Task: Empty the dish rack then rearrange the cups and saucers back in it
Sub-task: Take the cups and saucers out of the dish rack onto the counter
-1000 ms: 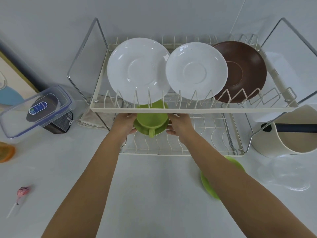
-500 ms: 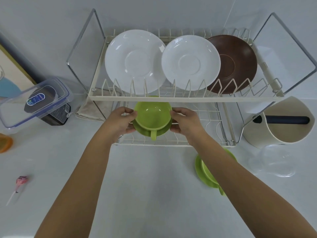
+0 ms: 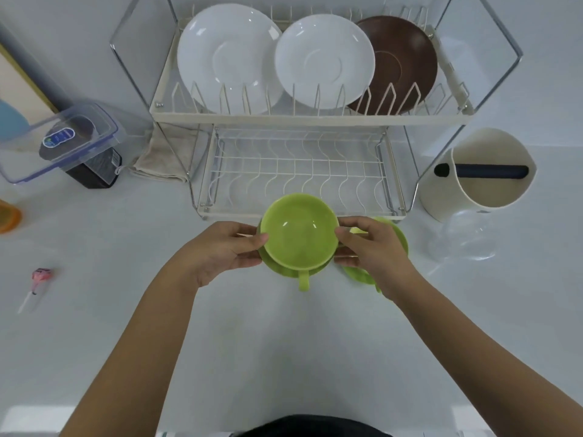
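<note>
Green cup [image 3: 299, 236] — clear of rack [image 3: 303, 212]

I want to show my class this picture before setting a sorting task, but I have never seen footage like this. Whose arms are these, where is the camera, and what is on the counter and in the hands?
There is no machine: a person wears a camera on the head, looking down at their own bare arms. The left hand and right hand together hold a green cup sitting on its green saucer, in front of a two-level dish rack. The upper level holds two white saucers and a brown saucer; the lower level is bare. Another green saucer lies on the counter, partly behind the right hand. Nearby are a clear container, a folded cloth and a cream bin.
</note>
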